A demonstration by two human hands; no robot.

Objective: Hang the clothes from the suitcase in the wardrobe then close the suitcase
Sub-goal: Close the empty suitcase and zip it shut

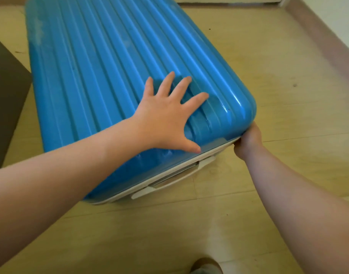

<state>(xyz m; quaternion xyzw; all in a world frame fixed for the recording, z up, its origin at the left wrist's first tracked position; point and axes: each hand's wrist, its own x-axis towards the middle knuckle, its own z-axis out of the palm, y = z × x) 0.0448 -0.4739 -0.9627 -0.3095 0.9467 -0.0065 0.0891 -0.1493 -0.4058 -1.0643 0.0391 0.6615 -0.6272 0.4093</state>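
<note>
You're pressing your left hand [165, 119], fingers [167, 82] spread flat, on the stiff, slick blue suitcase [110, 56] lying lid-down on the floor [268, 66], while your right hand [248, 142] is gripping its corner seam, probably the grippiest spot.

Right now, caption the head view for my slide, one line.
Left hand pressed flat on the closed blue suitcase lying on a wooden floor, right hand at its near corner seam.
</note>
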